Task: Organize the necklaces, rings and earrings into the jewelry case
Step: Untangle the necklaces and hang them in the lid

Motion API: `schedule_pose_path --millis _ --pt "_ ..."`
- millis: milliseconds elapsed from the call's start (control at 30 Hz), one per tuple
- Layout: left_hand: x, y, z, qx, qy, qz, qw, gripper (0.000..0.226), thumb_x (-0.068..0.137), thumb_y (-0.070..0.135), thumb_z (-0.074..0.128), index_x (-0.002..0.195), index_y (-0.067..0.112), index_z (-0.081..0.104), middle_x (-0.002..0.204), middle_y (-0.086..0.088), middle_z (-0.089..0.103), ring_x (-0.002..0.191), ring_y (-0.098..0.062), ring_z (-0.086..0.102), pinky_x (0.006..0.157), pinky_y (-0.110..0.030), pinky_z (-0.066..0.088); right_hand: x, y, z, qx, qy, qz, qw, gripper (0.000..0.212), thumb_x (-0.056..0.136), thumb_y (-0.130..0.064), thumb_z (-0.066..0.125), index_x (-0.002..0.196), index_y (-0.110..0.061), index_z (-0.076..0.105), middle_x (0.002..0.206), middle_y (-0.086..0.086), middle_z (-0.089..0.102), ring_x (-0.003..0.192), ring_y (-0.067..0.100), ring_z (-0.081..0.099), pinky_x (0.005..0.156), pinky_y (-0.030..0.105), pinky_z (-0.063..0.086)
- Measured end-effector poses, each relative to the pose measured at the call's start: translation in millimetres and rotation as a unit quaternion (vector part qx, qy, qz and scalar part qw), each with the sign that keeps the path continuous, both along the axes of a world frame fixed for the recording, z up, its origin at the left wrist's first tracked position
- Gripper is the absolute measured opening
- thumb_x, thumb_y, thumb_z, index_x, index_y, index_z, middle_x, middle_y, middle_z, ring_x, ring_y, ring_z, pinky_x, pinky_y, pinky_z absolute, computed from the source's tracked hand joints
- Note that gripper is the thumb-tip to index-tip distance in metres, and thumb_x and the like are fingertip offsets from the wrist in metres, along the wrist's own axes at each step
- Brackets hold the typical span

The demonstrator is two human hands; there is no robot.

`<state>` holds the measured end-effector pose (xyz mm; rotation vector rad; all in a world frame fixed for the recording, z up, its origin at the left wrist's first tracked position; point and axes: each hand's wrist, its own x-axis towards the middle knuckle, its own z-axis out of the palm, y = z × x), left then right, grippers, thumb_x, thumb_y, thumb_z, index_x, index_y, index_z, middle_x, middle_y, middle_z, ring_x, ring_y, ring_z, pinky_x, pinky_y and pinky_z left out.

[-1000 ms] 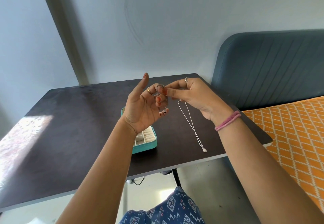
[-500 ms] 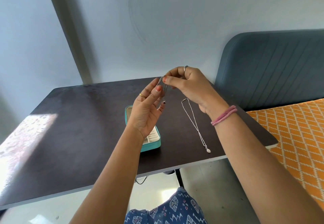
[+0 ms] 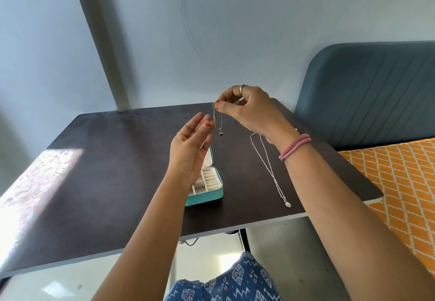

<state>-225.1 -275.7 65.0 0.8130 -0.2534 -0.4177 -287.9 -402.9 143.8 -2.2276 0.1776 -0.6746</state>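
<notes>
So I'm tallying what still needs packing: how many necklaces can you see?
2. One necklace dangles from the right hand above the table; the other lies on the table right of the case. More may be hidden.

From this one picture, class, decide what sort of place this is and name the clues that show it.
Probably a room at home, perhaps a bedroom: a padded blue headboard above an orange patterned bedcover, beside a dark table set against a plain wall.
</notes>
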Motion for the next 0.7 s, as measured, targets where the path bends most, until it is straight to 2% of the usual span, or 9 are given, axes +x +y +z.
schedule_pose_path --millis 67,133,233,300,367,433,500,600,700 --pt "9.4 5.3 -6.9 0.026 0.001 0.042 0.999 0.029 0.084 0.003 0.067 0.111 0.013 0.065 0.096 0.0 0.072 0.091 -0.012 0.067 0.084 -0.024 0.052 3.3 0.1 -2.5 -0.014 0.01 -0.002 1.0 0.006 0.085 -0.031 0.07 0.085 -0.025 0.07 0.078 -0.015 0.063 0.068 -0.003 0.053 0.061 0.004 0.038" --pt "20.4 11.8 -15.8 0.078 -0.005 0.099 0.992 0.022 0.088 0.004 0.065 0.108 0.014 0.066 0.09 0.002 0.069 0.081 -0.007 0.065 0.075 -0.021 0.052 5.3 0.0 -5.9 -0.015 0.018 0.002 1.0 0.006 0.085 -0.032 0.07 0.083 -0.026 0.069 0.077 -0.015 0.062 0.069 -0.001 0.053 0.061 0.005 0.038" --pt "36.2 21.5 -31.6 0.217 -0.023 0.219 0.951 0.023 0.093 0.011 0.059 0.116 0.014 0.063 0.095 0.003 0.065 0.07 -0.002 0.06 0.058 -0.013 0.048 8.5 0.1 -11.8 -0.025 0.032 0.01 0.999 0.007 0.086 -0.032 0.069 0.084 -0.025 0.069 0.075 -0.016 0.06 0.069 -0.001 0.052 0.061 0.005 0.039" --pt "48.1 30.2 -48.7 0.314 -0.034 0.264 0.911 0.03 0.093 0.018 0.058 0.124 0.016 0.056 0.11 0.003 0.061 0.084 -0.004 0.059 0.067 -0.015 0.048 10.6 0.3 -16.0 -0.028 0.037 0.017 0.999 0.007 0.086 -0.031 0.069 0.086 -0.024 0.07 0.076 -0.015 0.06 0.07 0.0 0.052 0.064 0.011 0.04" --pt "58.8 38.5 -70.8 0.41 -0.041 0.245 0.878 0.042 0.092 0.032 0.058 0.13 0.016 0.049 0.117 0.003 0.059 0.104 -0.014 0.055 0.089 -0.028 0.046 13.1 0.9 -20.7 -0.032 0.043 0.021 0.998 0.007 0.087 -0.03 0.068 0.087 -0.024 0.07 0.076 -0.015 0.06 0.071 0.001 0.052 0.066 0.013 0.041" --pt "65.6 43.9 -91.5 0.507 -0.074 0.203 0.835 0.055 0.09 0.047 0.054 0.135 0.017 0.044 0.123 0.002 0.061 0.12 -0.023 0.05 0.107 -0.044 0.036 15.9 1.1 -25.9 -0.034 0.047 0.022 0.998 0.008 0.087 -0.031 0.068 0.087 -0.024 0.07 0.077 -0.015 0.06 0.072 0.001 0.052 0.066 0.013 0.041" --pt "66.4 42.1 -98.2 0.557 -0.106 0.184 0.803 0.061 0.093 0.055 0.048 0.14 0.016 0.04 0.122 0.004 0.063 0.127 -0.025 0.045 0.111 -0.049 0.024 18.7 1.1 -30.7 -0.047 0.05 0.021 0.997 0.008 0.087 -0.031 0.068 0.087 -0.024 0.07 0.077 -0.016 0.06 0.072 0.0 0.053 0.064 0.01 0.04" --pt "66.4 36.5 -95.2 0.568 -0.092 0.199 0.793 0.065 0.094 0.059 0.04 0.14 0.013 0.04 0.122 0.002 0.063 0.129 -0.027 0.044 0.11 -0.049 0.019 24.0 1.8 -37.3 -0.067 0.053 0.018 0.996 0.007 0.088 -0.031 0.067 0.088 -0.024 0.069 0.077 -0.017 0.059 0.071 0.0 0.053 0.065 0.012 0.04" --pt "63.2 32.0 -99.7 0.594 -0.12 0.211 0.767 0.06 0.096 0.056 0.038 0.138 0.015 0.044 0.121 -0.001 0.065 0.128 -0.026 0.044 0.108 -0.047 0.019 29.1 2.2 -43.7 -0.089 0.049 0.012 0.995 0.007 0.088 -0.033 0.066 0.087 -0.026 0.069 0.079 -0.016 0.06 0.074 0.003 0.055 0.075 0.026 0.048"
